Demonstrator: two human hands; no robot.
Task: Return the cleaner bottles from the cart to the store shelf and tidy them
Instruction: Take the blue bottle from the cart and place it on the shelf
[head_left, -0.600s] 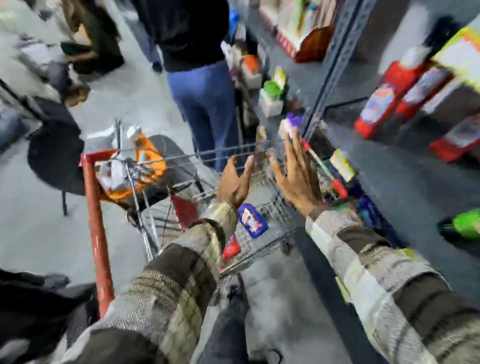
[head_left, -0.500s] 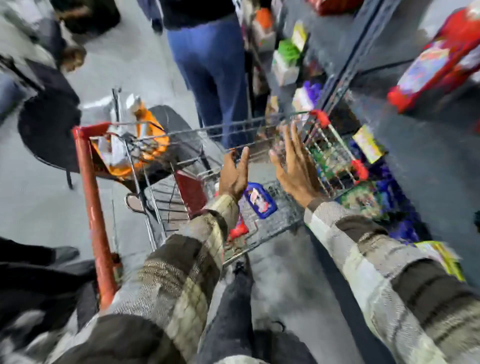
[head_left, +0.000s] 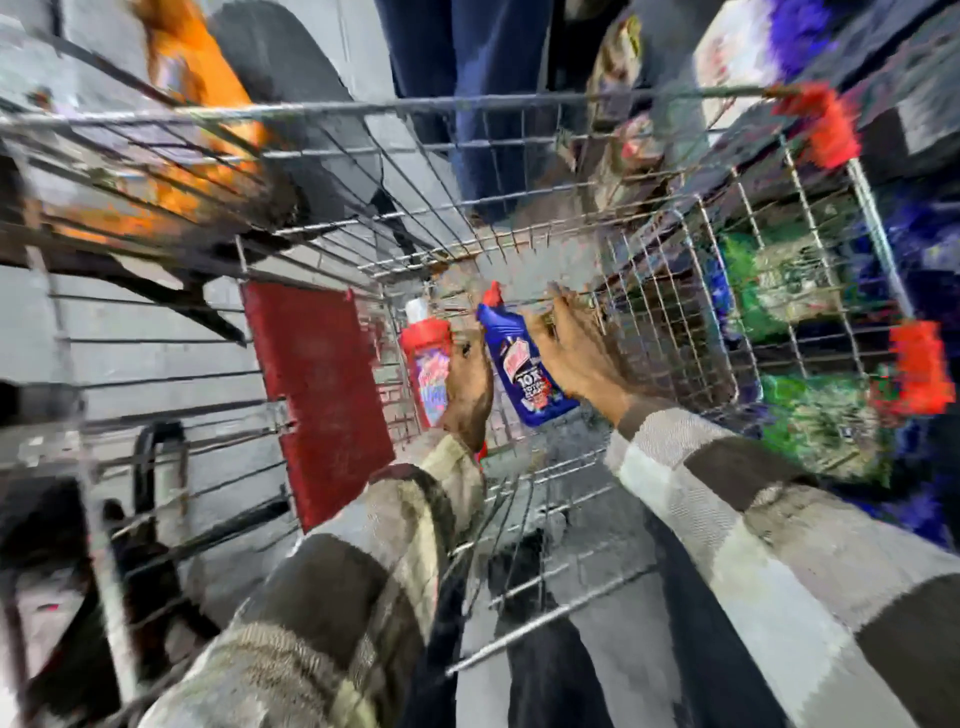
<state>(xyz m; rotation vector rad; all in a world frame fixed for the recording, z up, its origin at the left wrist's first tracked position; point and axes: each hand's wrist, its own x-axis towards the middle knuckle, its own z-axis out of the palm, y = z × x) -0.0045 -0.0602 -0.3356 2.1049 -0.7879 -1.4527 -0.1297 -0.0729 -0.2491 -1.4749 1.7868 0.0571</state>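
Observation:
Two cleaner bottles are in the wire cart (head_left: 519, 104). The red bottle (head_left: 428, 364) with a white cap is held by my left hand (head_left: 467, 400), whose fingers curl round its right side. Just to its right, a blue bottle (head_left: 519, 374) with a red cap lies tilted on the cart floor. My right hand (head_left: 576, 353) rests against the blue bottle's right edge with its fingers spread along the wire; they do not close around the bottle. The view is blurred.
A red flap (head_left: 317, 395) stands in the cart to the left of the bottles. An orange bag (head_left: 197, 88) sits in the child seat at far left. A person in blue jeans (head_left: 488, 104) stands beyond the cart. Green and blue packs (head_left: 810, 415) fill the low shelf on the right.
Both hands dropped from above the cart's rim down into the basket. My left hand closed on the red bottle and my right reached the blue one. My head leaned in closer.

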